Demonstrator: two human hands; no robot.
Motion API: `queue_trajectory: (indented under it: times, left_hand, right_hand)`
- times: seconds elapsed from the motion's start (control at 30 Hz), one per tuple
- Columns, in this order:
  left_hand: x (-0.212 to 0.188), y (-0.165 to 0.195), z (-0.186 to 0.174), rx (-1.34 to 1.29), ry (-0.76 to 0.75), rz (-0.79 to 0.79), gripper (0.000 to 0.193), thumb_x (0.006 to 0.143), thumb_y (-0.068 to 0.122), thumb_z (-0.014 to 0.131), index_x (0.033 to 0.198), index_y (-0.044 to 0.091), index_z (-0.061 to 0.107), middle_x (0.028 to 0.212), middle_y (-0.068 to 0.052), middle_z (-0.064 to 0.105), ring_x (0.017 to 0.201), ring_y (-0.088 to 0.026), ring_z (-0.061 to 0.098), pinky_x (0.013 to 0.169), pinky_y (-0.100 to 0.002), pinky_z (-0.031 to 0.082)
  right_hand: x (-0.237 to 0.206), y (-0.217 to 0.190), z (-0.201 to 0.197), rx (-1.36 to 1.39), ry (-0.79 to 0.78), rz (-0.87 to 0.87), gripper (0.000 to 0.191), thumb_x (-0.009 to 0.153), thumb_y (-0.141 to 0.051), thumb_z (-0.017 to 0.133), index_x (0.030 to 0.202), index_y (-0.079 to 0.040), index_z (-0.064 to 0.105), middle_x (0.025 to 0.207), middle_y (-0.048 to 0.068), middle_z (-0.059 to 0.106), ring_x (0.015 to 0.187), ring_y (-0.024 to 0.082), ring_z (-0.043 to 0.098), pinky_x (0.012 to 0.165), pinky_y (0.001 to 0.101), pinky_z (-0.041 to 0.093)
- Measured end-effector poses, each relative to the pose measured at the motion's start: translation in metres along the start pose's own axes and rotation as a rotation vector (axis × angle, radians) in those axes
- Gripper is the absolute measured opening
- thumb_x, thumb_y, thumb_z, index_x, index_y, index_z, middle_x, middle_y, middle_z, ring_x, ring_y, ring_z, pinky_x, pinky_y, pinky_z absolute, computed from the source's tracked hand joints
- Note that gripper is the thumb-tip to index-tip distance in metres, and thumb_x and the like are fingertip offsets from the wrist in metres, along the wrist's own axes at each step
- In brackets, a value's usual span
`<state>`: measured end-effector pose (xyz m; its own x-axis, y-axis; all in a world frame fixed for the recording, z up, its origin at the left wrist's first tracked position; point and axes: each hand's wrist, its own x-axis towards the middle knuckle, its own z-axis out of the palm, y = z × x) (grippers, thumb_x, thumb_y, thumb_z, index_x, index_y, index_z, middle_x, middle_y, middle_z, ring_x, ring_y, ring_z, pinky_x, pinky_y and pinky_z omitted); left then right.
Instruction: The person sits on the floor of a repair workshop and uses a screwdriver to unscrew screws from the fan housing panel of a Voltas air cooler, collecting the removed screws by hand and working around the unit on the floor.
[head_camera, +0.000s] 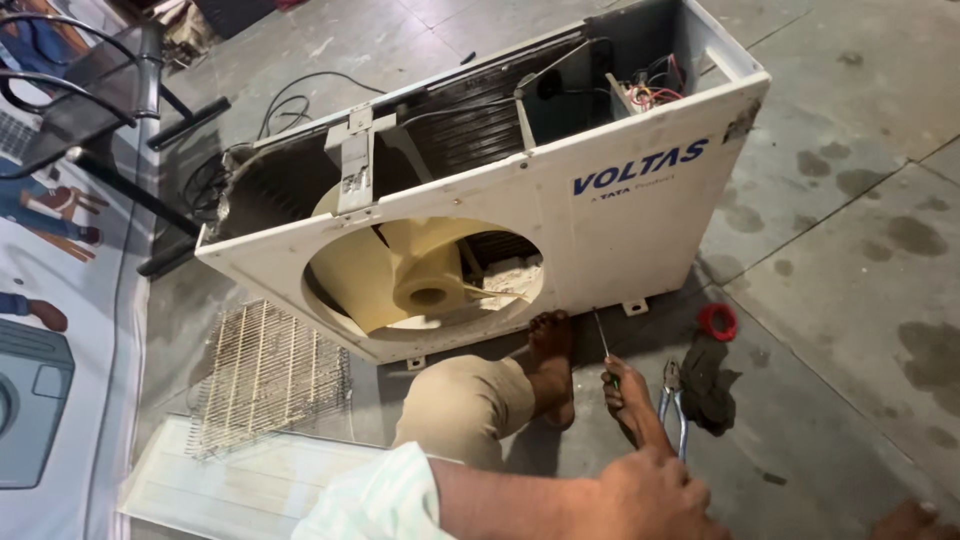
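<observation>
The left hand (655, 495), low in view, shows only its back, so I cannot tell whether its grip is closed or holds anything. Just beyond it lie blue-handled pliers (673, 405) and a thin green-handled screwdriver (606, 352) by a bare foot (630, 395). The white metal air-conditioner casing (620, 215) on the concrete floor (860, 300) bears a blue label at upper right and holds a cream plastic fan (425, 275).

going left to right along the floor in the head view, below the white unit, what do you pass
wire grille → bent knee → bare foot → screwdriver → pliers → dark rag. The red tape roll sits just above the rag, so its place is unclear.
</observation>
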<state>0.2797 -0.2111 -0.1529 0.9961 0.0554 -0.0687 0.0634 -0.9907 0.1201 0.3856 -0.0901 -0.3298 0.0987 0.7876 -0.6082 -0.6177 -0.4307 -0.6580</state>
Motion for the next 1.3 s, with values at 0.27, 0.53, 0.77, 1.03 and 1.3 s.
queue_trajectory:
  times: [0.27,0.53,0.77,1.03,1.3]
  left_hand:
    - [0.001,-0.01,-0.017,0.09,-0.095,-0.111,0.029,0.104,0.035,0.052,0.123,0.024,0.072,0.112,-0.016,0.071,0.1,-0.032,0.072,0.073,-0.043,0.056]
    - [-0.016,0.007,0.025,0.095,0.003,0.107,0.043,0.086,0.031,0.058,0.125,0.022,0.074,0.119,-0.009,0.07,0.101,-0.026,0.07,0.065,-0.038,0.053]
    - [-0.009,0.001,-0.034,0.075,0.076,-0.121,0.026,0.096,0.037,0.058,0.105,0.021,0.076,0.1,-0.008,0.071,0.097,-0.027,0.07,0.084,-0.043,0.054]
    - [-0.025,-0.013,-0.022,0.004,0.19,-0.011,0.034,0.095,0.033,0.055,0.122,0.024,0.075,0.1,-0.011,0.067,0.091,-0.03,0.07,0.077,-0.042,0.055]
    - [-0.041,-0.002,-0.031,0.003,0.094,-0.109,0.021,0.108,0.032,0.052,0.112,0.02,0.069,0.106,-0.01,0.068,0.096,-0.028,0.069,0.073,-0.042,0.053]
  right_hand:
    - [-0.022,0.025,0.013,-1.185,0.544,-0.595,0.033,0.105,-0.032,0.05,0.127,-0.019,0.071,0.104,0.019,0.073,0.095,0.045,0.068,0.08,0.0548,0.053]
    - [0.004,-0.004,-0.018,0.244,-0.238,0.122,0.026,0.104,-0.04,0.059,0.114,-0.019,0.071,0.063,-0.001,0.055,0.039,0.01,0.04,0.031,0.0265,0.03]
    - [-0.001,0.003,0.001,0.1,-0.046,0.045,0.02,0.1,-0.033,0.062,0.107,-0.014,0.06,0.065,0.002,0.053,0.047,0.015,0.042,0.039,0.0317,0.03]
    - [-0.012,0.032,-0.004,-1.193,0.526,-0.703,0.043,0.097,-0.029,0.052,0.139,-0.028,0.062,0.105,0.018,0.07,0.089,0.051,0.067,0.079,0.0581,0.053]
    - [0.01,0.02,-0.012,0.171,-0.031,0.051,0.024,0.106,-0.041,0.055,0.105,-0.018,0.061,0.066,0.0,0.051,0.044,0.012,0.034,0.036,0.0287,0.024]
